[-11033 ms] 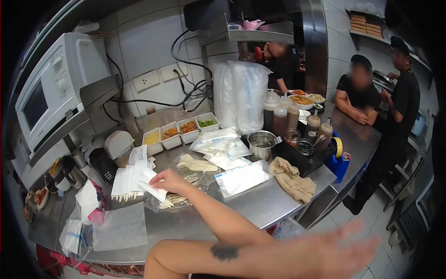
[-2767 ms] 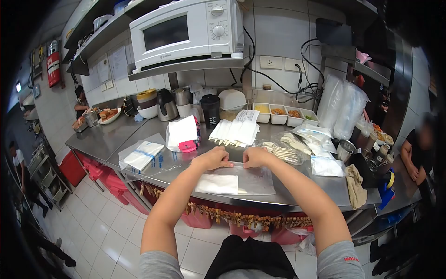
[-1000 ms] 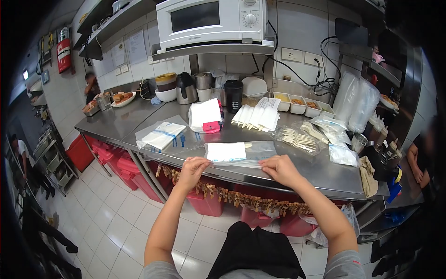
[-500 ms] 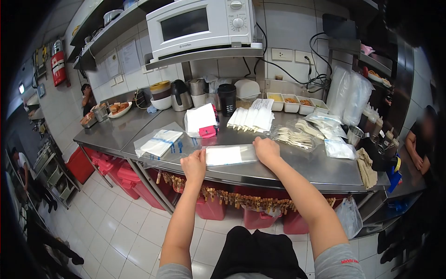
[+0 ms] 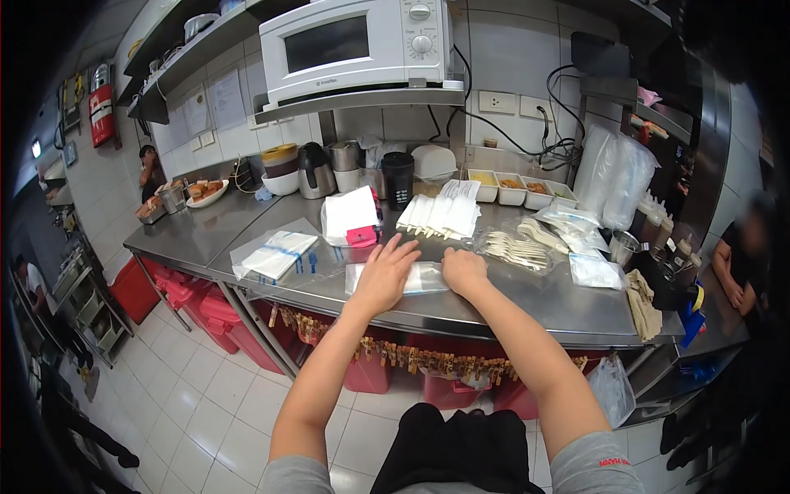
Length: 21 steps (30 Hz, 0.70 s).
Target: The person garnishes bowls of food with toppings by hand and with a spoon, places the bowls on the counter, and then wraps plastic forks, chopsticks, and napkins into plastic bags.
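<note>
A flat clear plastic sleeve (image 5: 422, 278) with a white folded insert lies near the counter's front edge. My left hand (image 5: 385, 276) rests flat across its left part, fingers spread. At the right end, my right hand (image 5: 465, 271) is closed on the sleeve. Just behind them sits a row of white wrapped utensil packets (image 5: 443, 212) with pale handle ends showing. To the right is an open clear bag of pale utensils (image 5: 516, 249). White napkins (image 5: 347, 216) in a pink-marked wrapper stand behind my left hand, and white sheets in blue-printed plastic (image 5: 281, 254) lie further left.
A white oven (image 5: 346, 49) sits on a shelf above the steel counter (image 5: 247, 218). Food tubs (image 5: 512, 191), plastic bag rolls (image 5: 613, 177) and a black tumbler (image 5: 398, 181) stand behind. Clothespins (image 5: 428, 358) hang under the front edge. A person (image 5: 741, 255) is at right.
My left hand has let go of the sleeve's left end and moved right, now lying flat on it. My right hand stays at the right end. The view has shifted slightly.
</note>
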### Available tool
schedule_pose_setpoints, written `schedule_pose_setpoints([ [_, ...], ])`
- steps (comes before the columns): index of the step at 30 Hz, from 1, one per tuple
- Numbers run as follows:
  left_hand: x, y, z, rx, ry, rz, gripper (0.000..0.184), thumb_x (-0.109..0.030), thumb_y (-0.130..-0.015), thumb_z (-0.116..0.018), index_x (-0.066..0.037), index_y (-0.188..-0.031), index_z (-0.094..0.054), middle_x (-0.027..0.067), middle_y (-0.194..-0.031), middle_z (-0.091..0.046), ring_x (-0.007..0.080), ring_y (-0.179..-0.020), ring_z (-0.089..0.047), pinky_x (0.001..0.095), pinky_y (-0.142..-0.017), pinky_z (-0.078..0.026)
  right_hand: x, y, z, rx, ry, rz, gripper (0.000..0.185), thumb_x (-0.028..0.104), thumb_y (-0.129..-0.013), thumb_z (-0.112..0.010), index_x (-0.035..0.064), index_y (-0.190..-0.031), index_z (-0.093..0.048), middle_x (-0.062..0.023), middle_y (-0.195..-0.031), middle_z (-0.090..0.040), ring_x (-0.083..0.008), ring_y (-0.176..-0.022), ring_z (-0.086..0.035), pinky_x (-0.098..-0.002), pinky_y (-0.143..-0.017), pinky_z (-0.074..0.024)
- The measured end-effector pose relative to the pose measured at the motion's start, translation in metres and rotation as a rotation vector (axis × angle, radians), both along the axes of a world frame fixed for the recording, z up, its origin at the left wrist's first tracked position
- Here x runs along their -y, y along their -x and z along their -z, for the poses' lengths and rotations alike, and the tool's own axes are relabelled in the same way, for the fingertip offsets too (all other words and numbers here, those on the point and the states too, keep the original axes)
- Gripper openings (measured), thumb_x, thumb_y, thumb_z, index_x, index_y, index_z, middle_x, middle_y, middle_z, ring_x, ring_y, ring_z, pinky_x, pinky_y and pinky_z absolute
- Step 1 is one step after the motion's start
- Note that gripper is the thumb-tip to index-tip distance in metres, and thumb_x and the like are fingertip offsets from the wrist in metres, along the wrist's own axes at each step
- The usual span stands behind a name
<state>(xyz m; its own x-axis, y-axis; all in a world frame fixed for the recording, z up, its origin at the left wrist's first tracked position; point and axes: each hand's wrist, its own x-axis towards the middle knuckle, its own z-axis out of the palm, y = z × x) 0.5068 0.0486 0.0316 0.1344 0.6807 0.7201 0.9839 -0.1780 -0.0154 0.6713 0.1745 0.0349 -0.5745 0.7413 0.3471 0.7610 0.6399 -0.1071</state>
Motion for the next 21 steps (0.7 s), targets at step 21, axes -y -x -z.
schedule_pose_setpoints([
  [21, -0.037, 0.001, -0.030, -0.047, 0.869, -0.281, 0.044, -0.036, -0.094, -0.039, -0.007, -0.124, -0.052, 0.0117, -0.137, -0.043, 0.0286, -0.122, -0.046, 0.0452, -0.099, -0.038, 0.006, -0.052, 0.009, -0.057, 0.158, -0.127, 0.077, 0.053, -0.090, -0.039, -0.0072, -0.137, -0.027, -0.0241, -0.142, -0.031, -0.0312, -0.135, -0.027, -0.0424, -0.108, -0.0241],
])
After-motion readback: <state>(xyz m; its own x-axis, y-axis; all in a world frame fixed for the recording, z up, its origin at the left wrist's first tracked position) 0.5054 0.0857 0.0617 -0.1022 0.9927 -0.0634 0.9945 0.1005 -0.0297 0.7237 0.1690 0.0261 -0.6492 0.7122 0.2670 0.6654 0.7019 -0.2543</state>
